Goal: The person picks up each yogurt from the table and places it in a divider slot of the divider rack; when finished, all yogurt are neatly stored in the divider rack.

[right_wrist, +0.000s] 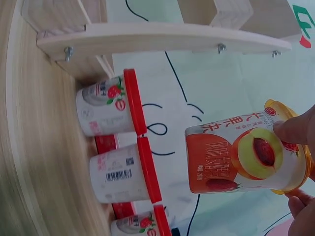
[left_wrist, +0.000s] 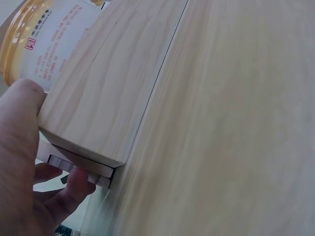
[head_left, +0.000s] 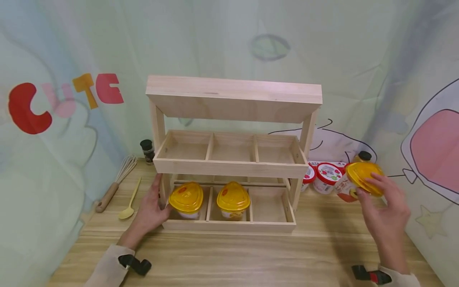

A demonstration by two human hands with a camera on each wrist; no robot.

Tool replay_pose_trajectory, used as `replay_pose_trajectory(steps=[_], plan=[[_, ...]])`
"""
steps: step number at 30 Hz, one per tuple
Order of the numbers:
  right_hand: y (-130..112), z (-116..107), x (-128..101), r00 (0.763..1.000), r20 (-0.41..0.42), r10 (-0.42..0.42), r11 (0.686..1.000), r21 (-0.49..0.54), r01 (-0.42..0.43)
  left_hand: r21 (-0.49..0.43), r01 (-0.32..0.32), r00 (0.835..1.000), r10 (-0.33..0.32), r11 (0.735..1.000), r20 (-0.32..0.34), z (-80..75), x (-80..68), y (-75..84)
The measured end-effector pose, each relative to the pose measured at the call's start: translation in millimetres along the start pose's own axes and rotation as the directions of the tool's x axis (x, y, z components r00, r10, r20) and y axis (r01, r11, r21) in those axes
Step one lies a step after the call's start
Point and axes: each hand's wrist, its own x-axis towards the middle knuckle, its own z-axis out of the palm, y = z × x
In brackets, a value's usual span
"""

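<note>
Hanging between thumb [right_wrist: 290,132] and fingers [right_wrist: 298,205] of the right hand [head_left: 387,207], yellow-lidded cup [head_left: 363,175]

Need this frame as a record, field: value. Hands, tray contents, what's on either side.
left grip: holds wooden rack at lower left
right grip: holds raised cup, right of rack
lower tray: left cup, middle cup; none in right compartment
upper tray: three compartments, no cups
rack right: red-lidded tubs
rack left: whisk, yellow spoon, black-capped jar
</note>
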Motion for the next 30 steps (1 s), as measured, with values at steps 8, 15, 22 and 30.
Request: replay_pose_trajectory(steps=[8,15,22,30], plan=[[-17.8,6.9,-8.6,0.995,0.039,-0.088,0.993,0.086,0.084,-0.027,-0.001,1.000,0.001,1.000,0.002,0.5,-1.3,-6.6],[-34.4,13.9,-15.6,0.990,0.080,-0.113,0.983,0.153,0.100,-0.021,-0.029,0.999,0.029,0.999,-0.021,11.1,-5.0,-31.1],[-50.4,18.0,-22.7,0.978,0.136,-0.158,0.965,0.233,0.123,-0.053,0.019,0.998,-0.016,0.998,0.056,-0.8,-2.3,-14.9],[-56.2,26.0,-31.8,0.964,0.172,-0.204,0.942,0.304,0.145,-0.042,0.041,0.997,-0.038,0.998,0.067,-2.6,-2.0,-11.9]])
